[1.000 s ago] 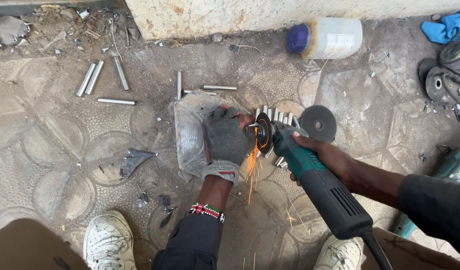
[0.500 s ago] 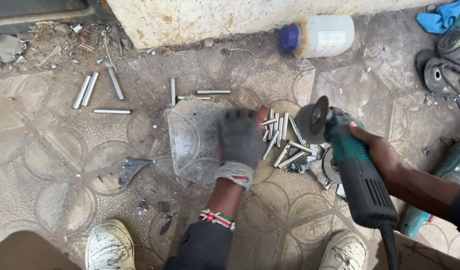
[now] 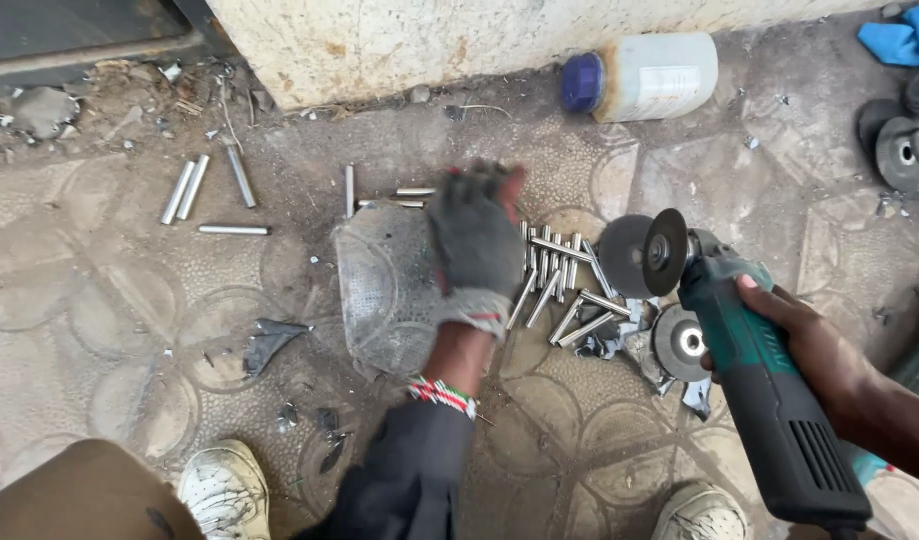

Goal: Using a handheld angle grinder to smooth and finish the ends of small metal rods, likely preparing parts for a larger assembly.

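Grinder [image 3: 750,370] beside scattered metal rods [image 3: 565,285]

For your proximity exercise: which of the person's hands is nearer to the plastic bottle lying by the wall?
Left. The gloved left hand is just below and left of the plastic bottle; the right hand, gripping the angle grinder, sits farther down, below right.

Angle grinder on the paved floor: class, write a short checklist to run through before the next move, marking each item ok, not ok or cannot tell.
1. Right hand grips the angle grinder firmly: ok.
2. Grinder disc lifted off the work: ok.
3. Disc stopped: cannot tell.
4. Left hand gloved: ok; right hand gloved: not ok.
5. Cut metal rods away from the disc: not ok, they lie just beside it.
6. Plastic bottle away from the grinder: ok.
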